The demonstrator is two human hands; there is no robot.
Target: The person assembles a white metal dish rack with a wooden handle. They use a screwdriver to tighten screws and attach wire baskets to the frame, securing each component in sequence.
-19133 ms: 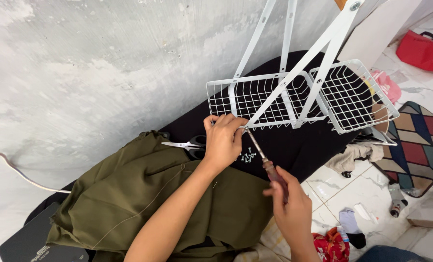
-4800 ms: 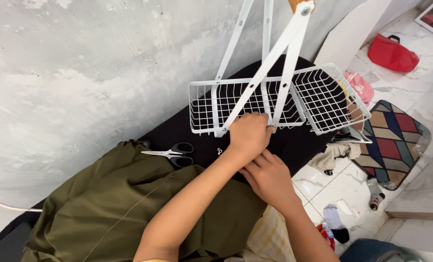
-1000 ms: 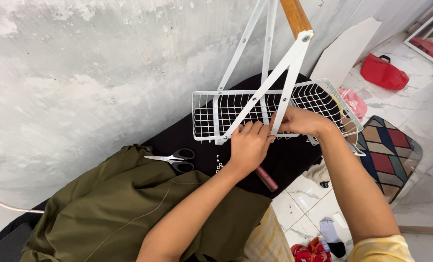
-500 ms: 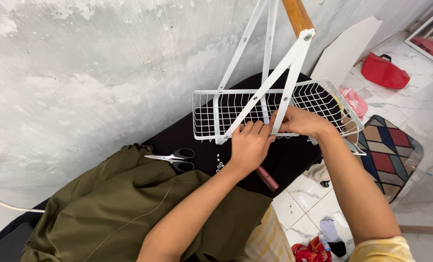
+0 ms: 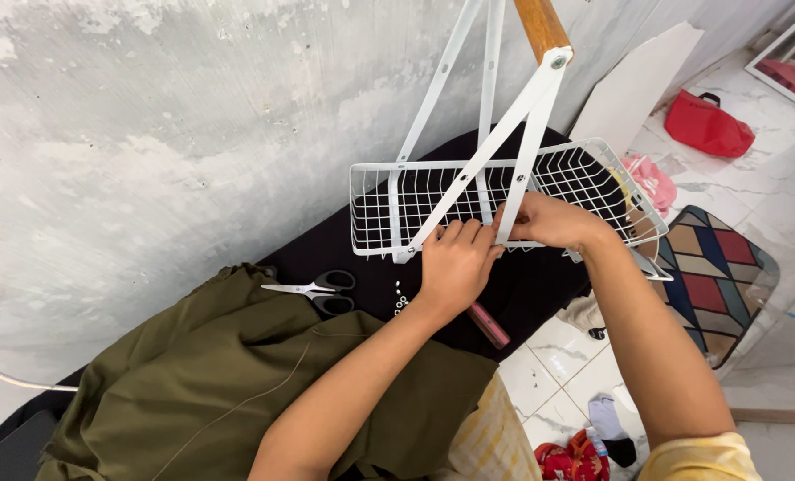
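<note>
While bent over a black cloth [image 5: 540,285] spread on the floor, works with both hands at a white wire basket [image 5: 375,209]. Nearest, across the lap: an olive-green garment [image 5: 192,392]. Just beyond it on the cloth: black-handled scissors [image 5: 319,289], a few small metal fittings [image 5: 400,303] and a reddish-handled tool [image 5: 488,325], all lying loose and well clear of the fingers. Curls the left hand [image 5: 455,265] over the basket's near rim, fingers folded on the wire, bracing it. Pinches the right hand [image 5: 549,221] closed around the lower end of a white metal strut [image 5: 526,169], right where that end meets the same rim. Appears to be seating the strut's foot against the basket; calls next, by the look of it, for holding the joint lined up while a fitting and the tool are fetched from the cloth. Above, a second strut crossing the first, both rising to a wooden handle [image 5: 541,27]. Behind, a mottled grey wall [image 5: 166,134]; off to the right, a patterned cushion [image 5: 727,276] and a red bag [image 5: 709,125] on pale tiles.
</note>
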